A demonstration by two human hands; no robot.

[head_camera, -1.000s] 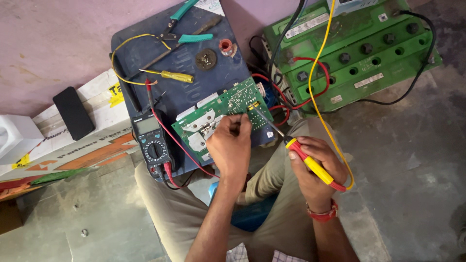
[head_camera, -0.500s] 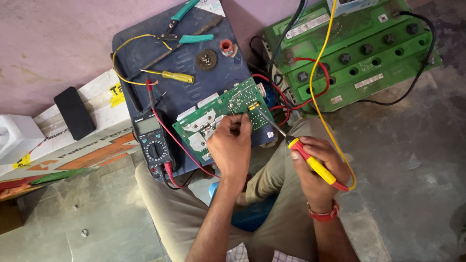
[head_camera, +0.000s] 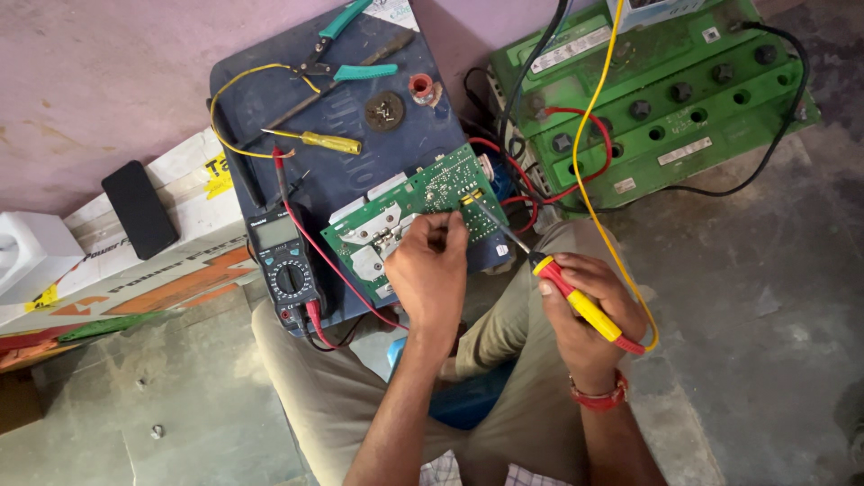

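Head view: hands point(head_camera: 504, 279) at circuit board point(head_camera: 423, 211)

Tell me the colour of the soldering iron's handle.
Yellow and red soldering iron, in the right hand; head view.

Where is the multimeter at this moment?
In the head view, the multimeter lies left of the green circuit board, at the near left corner of the dark blue case, beside the person's left hand.
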